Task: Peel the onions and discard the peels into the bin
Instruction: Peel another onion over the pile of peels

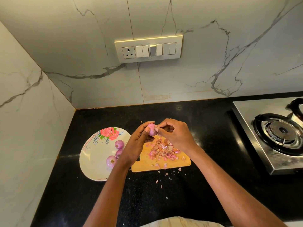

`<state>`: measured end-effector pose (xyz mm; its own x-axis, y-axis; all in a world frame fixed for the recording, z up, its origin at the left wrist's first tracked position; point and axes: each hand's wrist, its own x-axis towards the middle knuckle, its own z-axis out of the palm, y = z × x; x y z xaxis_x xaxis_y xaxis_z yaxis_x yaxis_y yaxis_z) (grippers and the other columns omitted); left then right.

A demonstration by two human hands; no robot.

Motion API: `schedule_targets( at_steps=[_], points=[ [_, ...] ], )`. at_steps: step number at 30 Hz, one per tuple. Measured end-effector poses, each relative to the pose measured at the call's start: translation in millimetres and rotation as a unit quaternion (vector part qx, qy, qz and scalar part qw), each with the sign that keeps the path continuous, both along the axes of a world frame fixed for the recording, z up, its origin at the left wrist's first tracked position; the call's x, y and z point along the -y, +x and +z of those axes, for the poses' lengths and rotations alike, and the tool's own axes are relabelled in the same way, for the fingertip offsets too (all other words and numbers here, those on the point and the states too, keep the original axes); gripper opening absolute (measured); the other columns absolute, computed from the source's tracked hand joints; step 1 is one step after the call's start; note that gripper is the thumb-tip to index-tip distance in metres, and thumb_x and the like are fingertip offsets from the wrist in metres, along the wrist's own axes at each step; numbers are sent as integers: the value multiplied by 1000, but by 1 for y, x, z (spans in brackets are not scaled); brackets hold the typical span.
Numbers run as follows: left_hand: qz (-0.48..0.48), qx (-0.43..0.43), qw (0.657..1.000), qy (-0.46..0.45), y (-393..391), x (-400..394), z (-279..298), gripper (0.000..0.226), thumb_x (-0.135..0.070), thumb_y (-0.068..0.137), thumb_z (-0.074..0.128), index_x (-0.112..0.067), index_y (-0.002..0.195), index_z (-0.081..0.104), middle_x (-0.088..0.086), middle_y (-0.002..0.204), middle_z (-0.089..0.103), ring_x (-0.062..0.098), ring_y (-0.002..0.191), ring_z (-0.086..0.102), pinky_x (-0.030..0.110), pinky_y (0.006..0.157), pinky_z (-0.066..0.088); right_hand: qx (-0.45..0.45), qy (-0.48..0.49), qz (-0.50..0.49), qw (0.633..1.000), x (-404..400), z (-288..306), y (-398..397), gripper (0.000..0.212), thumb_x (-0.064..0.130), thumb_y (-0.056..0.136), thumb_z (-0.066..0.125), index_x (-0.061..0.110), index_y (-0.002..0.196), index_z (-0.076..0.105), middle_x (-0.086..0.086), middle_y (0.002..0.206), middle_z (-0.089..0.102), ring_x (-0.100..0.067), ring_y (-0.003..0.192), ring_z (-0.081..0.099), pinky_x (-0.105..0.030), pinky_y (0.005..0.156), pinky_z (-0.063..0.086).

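Observation:
My left hand [136, 141] grips a small pink onion [151, 129] above the far end of a wooden cutting board [147, 166]. My right hand [173, 133] pinches at the skin on the onion's right side with thumb and fingertips. A heap of pink and brown onion peels [164, 150] lies on the board beneath my hands. Three peeled onions [119, 144] sit on a white floral plate [93, 161] to the left, one partly hidden by my left wrist. No bin is in view.
Loose peel scraps [161, 179] are scattered on the black counter [205, 128] in front of the board. A steel gas stove [270, 133] stands at the right. Marble walls close the corner at the left and back, with a switch panel [148, 49] above.

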<state>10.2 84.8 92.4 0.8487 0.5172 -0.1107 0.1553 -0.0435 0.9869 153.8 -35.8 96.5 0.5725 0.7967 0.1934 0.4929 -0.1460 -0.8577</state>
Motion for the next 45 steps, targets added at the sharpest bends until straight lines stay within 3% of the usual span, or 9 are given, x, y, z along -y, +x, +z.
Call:
schedule_targets(
  at_steps=[2, 5, 7, 13, 17, 21, 26, 32, 45],
  points=[
    [0, -4, 1000, 0, 0, 1, -1, 34, -32, 108, 38, -28, 136, 55, -3, 128, 65, 14, 111, 64, 26, 94, 54, -12, -3, -1, 1000, 0, 0, -2, 12, 33, 90, 75, 24, 98, 77, 19, 89, 73, -5, 88, 70, -48, 95, 56],
    [4, -3, 1000, -1, 0, 1, -2, 37, -37, 106, 38, -27, 137, 55, 0, 128, 64, 15, 109, 65, 26, 93, 54, -20, 13, -1, 1000, 1, 0, -4, 12, 19, 92, 75, 16, 103, 78, 12, 92, 74, -4, 89, 69, -19, 80, 56],
    [6, -2, 1000, -5, 0, 1, -3, 41, -42, 103, 39, -27, 138, 55, 1, 129, 64, 15, 107, 65, 26, 92, 54, -18, 19, 2, 1000, 1, 0, -5, 12, 16, 93, 73, 15, 104, 78, 12, 94, 74, -2, 91, 68, -11, 79, 51],
    [6, 3, 1000, 1, -2, 1, -2, 41, -42, 103, 38, -28, 138, 55, 0, 128, 64, 14, 108, 65, 25, 92, 54, -36, 20, 9, 999, -2, 4, -7, 17, 27, 90, 77, 16, 102, 76, 9, 93, 73, -2, 90, 66, -11, 76, 50],
    [7, 4, 1000, -8, -2, 2, 1, 36, -42, 102, 39, -33, 131, 57, -2, 125, 65, 11, 103, 65, 24, 90, 54, -31, 16, 9, 999, -2, 1, -5, 11, 22, 92, 76, 16, 102, 77, 11, 93, 74, -2, 90, 68, -8, 77, 49],
    [14, -2, 1000, -16, -2, 3, -2, 40, -43, 103, 37, -28, 134, 58, 2, 121, 66, 11, 95, 64, 24, 89, 54, -27, 19, 2, 999, -1, 2, -7, 11, 15, 92, 74, 15, 103, 77, 7, 95, 74, 1, 91, 67, 3, 83, 38],
    [16, -8, 1000, -15, -1, 2, -3, 45, -45, 103, 36, -24, 136, 58, 4, 114, 67, 11, 93, 64, 24, 87, 54, -18, 13, 36, 999, 0, 2, -7, 24, 28, 87, 80, 17, 108, 75, 8, 101, 72, -1, 94, 69, -12, 80, 53],
    [2, -15, 1000, 5, -2, 1, 0, 46, -45, 104, 32, -25, 135, 59, 1, 117, 68, 6, 90, 62, 21, 86, 53, 5, 20, 38, 999, 1, 3, 0, 14, 20, 91, 76, 18, 105, 78, 10, 96, 73, -4, 91, 69, -15, 78, 53],
    [-2, -44, 999, 23, -1, 0, -2, 42, -45, 108, 28, -32, 134, 59, -7, 122, 66, 8, 99, 64, 23, 87, 55, -16, 10, 27, 999, 1, 5, -1, 11, 24, 91, 76, 19, 101, 78, 12, 91, 73, -4, 89, 69, -15, 77, 53]
  ],
)
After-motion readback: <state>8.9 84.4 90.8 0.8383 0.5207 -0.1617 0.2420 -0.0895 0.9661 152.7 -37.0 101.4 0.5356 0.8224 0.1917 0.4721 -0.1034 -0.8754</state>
